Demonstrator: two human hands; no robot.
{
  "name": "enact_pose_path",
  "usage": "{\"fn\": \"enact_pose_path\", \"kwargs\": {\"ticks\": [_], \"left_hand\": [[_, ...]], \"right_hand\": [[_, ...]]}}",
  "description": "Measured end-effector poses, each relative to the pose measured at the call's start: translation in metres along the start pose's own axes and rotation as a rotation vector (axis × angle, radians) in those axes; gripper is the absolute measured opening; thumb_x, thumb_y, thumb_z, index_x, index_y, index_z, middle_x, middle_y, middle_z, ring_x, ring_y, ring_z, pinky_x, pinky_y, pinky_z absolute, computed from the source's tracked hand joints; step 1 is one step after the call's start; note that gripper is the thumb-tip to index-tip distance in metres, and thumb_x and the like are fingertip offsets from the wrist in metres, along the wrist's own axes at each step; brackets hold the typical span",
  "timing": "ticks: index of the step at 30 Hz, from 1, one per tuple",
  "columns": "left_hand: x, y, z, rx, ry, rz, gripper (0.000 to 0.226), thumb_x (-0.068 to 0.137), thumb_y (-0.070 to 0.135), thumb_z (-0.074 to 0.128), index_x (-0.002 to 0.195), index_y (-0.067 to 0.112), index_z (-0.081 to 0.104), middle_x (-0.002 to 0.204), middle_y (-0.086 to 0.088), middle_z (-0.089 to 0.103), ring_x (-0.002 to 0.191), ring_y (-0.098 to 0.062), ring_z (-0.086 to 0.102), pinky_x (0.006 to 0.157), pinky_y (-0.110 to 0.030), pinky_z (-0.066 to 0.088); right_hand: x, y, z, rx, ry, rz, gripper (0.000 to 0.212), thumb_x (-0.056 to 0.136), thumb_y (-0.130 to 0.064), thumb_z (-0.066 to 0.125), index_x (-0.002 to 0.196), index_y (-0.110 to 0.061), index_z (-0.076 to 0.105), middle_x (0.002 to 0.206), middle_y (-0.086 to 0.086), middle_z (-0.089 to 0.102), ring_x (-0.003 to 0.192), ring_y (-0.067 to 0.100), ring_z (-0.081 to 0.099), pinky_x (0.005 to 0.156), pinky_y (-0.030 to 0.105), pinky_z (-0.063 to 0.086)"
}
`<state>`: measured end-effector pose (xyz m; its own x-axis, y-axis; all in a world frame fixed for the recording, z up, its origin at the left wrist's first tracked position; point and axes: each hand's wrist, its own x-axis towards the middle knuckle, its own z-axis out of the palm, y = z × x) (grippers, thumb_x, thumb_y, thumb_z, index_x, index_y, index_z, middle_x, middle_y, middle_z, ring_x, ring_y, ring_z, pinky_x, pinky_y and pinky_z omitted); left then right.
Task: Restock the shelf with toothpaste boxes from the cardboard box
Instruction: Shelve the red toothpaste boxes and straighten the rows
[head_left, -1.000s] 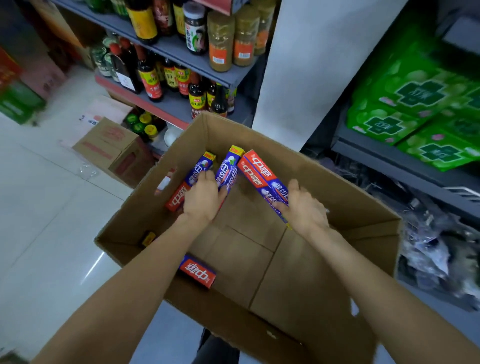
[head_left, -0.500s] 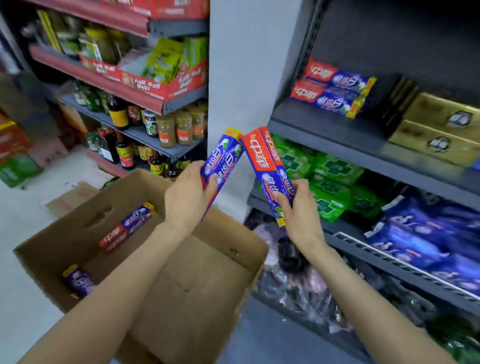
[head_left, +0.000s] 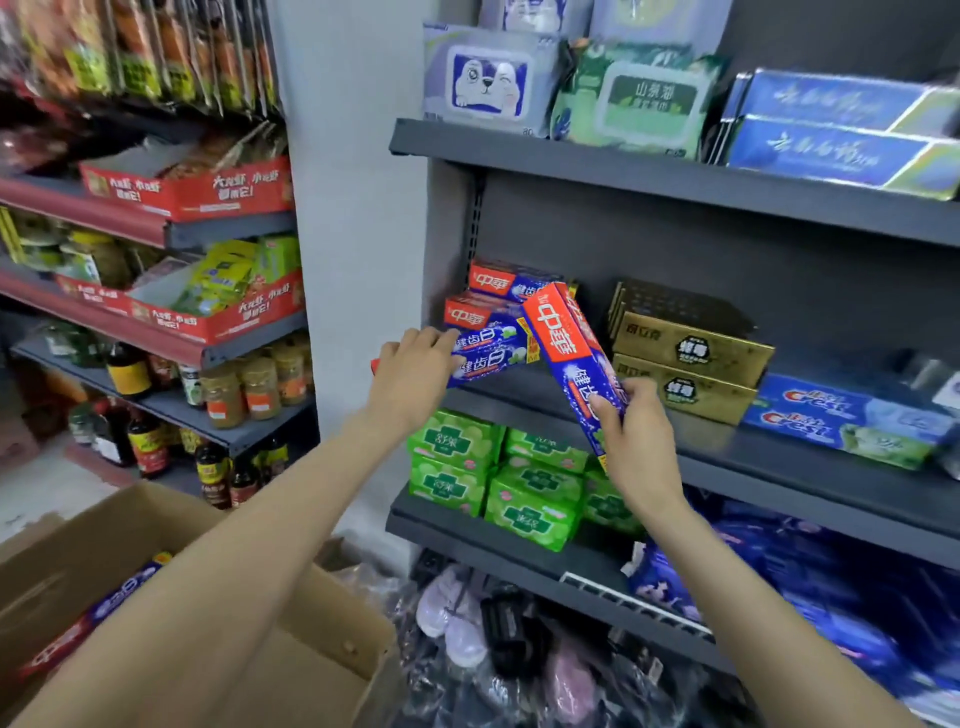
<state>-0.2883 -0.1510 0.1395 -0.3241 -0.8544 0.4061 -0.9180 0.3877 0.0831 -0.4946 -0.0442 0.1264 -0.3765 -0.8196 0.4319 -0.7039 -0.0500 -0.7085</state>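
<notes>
While both arms reach up toward the dark grey shelf (head_left: 519, 387), each hand carries one red-and-blue toothpaste box. The left hand (head_left: 410, 376) has its fingers curled round a toothpaste box (head_left: 491, 358) that lies nearly level, its far end pointing to 3 o'clock and touching or just beside the stacked toothpaste boxes (head_left: 501, 296) already on the shelf at 12 o'clock of the hand. The right hand (head_left: 631, 441) pinches the lower end of a second toothpaste box (head_left: 571, 358), which tilts up toward 11 o'clock, its red end leaning against that stack. At 3 o'clock of the stack, on the same shelf, stand two gold boxes (head_left: 685, 371), one atop the other, and farther on at 3 o'clock lie blue Crest boxes (head_left: 831, 421). On the shelf below, at 6 o'clock of the stack, green packs (head_left: 498, 475) are piled two high. At 7 o'clock in the view sits the open cardboard box (head_left: 322, 649); one more toothpaste box (head_left: 104, 613) lies inside it along its left wall, partly hidden by the left forearm. How much else the carton holds cannot be told.
</notes>
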Motion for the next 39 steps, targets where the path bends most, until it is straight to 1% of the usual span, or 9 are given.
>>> {"fn": "enact_pose_path", "kwargs": {"ticks": [4, 9, 15, 21, 26, 29, 33, 36, 39], "left_hand": [[0.053, 0.007, 0.016, 0.028, -0.016, 0.065, 0.04, 0.101, 0.031, 0.033, 0.139, 0.018, 0.038, 0.132, -0.007, 0.048, 0.121, -0.027, 0.042, 0.096, -0.039, 0.035], [0.12, 0.006, 0.032, 0.025, -0.026, 0.101, 0.041, 0.1, 0.027, 0.037, 0.14, 0.018, 0.038, 0.136, -0.008, 0.046, 0.122, -0.029, 0.041, 0.096, -0.039, 0.035], [0.187, 0.009, 0.046, 0.084, -0.124, 0.183, 0.047, 0.101, 0.023, 0.035, 0.147, 0.02, 0.028, 0.15, -0.004, 0.032, 0.138, -0.026, 0.026, 0.11, -0.04, 0.023], [0.224, 0.008, 0.069, 0.15, -0.057, 0.306, 0.046, 0.101, 0.023, 0.037, 0.146, 0.02, 0.031, 0.151, -0.004, 0.031, 0.139, -0.025, 0.027, 0.112, -0.038, 0.022], [0.236, 0.009, 0.082, 0.173, -0.023, 0.306, 0.053, 0.094, 0.017, 0.05, 0.144, 0.024, 0.035, 0.148, -0.005, 0.029, 0.137, -0.026, 0.027, 0.113, -0.04, 0.018], [0.239, 0.012, 0.09, 0.129, 0.067, 0.134, 0.048, 0.093, 0.029, 0.053, 0.139, 0.024, 0.04, 0.143, -0.008, 0.029, 0.132, -0.028, 0.03, 0.109, -0.044, 0.024], [0.226, 0.005, 0.097, -0.215, 0.072, -0.306, 0.072, 0.084, 0.046, 0.063, 0.137, 0.011, 0.031, 0.139, -0.019, 0.031, 0.128, -0.037, 0.032, 0.101, -0.049, 0.034], [0.217, -0.011, 0.104, -0.585, 0.104, -0.47, 0.056, 0.093, 0.033, 0.054, 0.135, 0.002, 0.034, 0.136, -0.025, 0.039, 0.126, -0.041, 0.038, 0.1, -0.044, 0.034], [0.204, -0.028, 0.104, -0.853, 0.125, -0.484, 0.038, 0.1, 0.023, 0.039, 0.13, 0.0, 0.045, 0.129, -0.022, 0.052, 0.12, -0.038, 0.048, 0.089, -0.032, 0.037]], "right_hand": [[0.039, 0.011, -0.001, -0.023, 0.015, -0.027, 0.041, 0.095, -0.032, 0.049, 0.124, -0.005, 0.042, 0.126, 0.011, 0.053, 0.108, 0.016, 0.052, 0.067, 0.023, 0.039], [0.091, 0.012, 0.009, -0.09, 0.04, -0.045, 0.04, 0.096, -0.029, 0.047, 0.128, -0.005, 0.042, 0.127, 0.014, 0.053, 0.113, 0.023, 0.052, 0.08, 0.027, 0.041], [0.13, 0.012, 0.027, -0.157, -0.015, -0.018, 0.042, 0.098, -0.029, 0.042, 0.131, -0.004, 0.038, 0.123, 0.02, 0.057, 0.108, 0.032, 0.056, 0.063, 0.02, 0.031], [0.152, 0.017, 0.042, -0.178, -0.038, -0.007, 0.043, 0.098, -0.03, 0.043, 0.133, -0.006, 0.037, 0.128, 0.018, 0.053, 0.111, 0.031, 0.056, 0.07, 0.023, 0.037], [0.161, 0.019, 0.052, -0.156, -0.089, -0.007, 0.044, 0.097, -0.031, 0.042, 0.134, -0.008, 0.036, 0.133, 0.014, 0.048, 0.119, 0.023, 0.05, 0.071, 0.015, 0.033], [0.167, 0.018, 0.057, -0.155, -0.11, -0.006, 0.047, 0.096, -0.032, 0.043, 0.136, -0.009, 0.035, 0.136, 0.013, 0.045, 0.123, 0.021, 0.047, 0.077, 0.019, 0.039], [0.172, 0.017, 0.063, -0.212, -0.105, -0.008, 0.045, 0.096, -0.031, 0.046, 0.136, -0.011, 0.036, 0.134, 0.012, 0.047, 0.119, 0.022, 0.049, 0.077, 0.021, 0.037], [0.173, 0.016, 0.071, -0.291, -0.131, -0.02, 0.043, 0.096, -0.031, 0.048, 0.135, -0.015, 0.039, 0.133, 0.009, 0.048, 0.116, 0.024, 0.052, 0.083, 0.028, 0.042], [0.176, 0.014, 0.085, -0.398, -0.206, -0.034, 0.043, 0.095, -0.032, 0.051, 0.135, -0.02, 0.04, 0.138, 0.006, 0.044, 0.123, 0.025, 0.048, 0.099, 0.037, 0.042]]}}
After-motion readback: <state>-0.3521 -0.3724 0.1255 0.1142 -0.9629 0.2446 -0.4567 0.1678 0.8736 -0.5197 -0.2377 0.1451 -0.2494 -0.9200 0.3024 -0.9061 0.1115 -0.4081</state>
